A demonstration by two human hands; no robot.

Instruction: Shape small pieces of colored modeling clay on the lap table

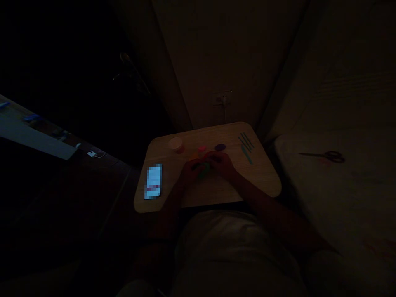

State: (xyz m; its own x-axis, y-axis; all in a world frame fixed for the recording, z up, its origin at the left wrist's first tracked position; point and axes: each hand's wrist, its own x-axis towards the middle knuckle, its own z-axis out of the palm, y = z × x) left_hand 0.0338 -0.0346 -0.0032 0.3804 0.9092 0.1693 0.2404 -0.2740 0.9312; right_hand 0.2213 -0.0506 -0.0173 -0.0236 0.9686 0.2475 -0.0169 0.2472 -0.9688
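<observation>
In dim light, both hands are close together above the middle of a small wooden table [198, 194]. My left hand [188, 171] has its fingers curled against a green lump of modelling clay [204, 169]. From the other side my right hand [222, 163] bends over the same lump, fingers closed; darkness blurs the fingertips. Just beyond the hands are a bright pink clay lump [202, 148] and a dark purple one [220, 147]. An orange patch [194, 156] shows faintly beside the left fingers.
A tub with a pale lid [175, 143] stands at the back left, a lit phone [153, 181] at the left. Thin sticks [246, 141] and a teal clay knife [246, 155] lie at the right. Scissors [332, 156] rest on a pale surface beyond the table. Behind is a wall socket [218, 98].
</observation>
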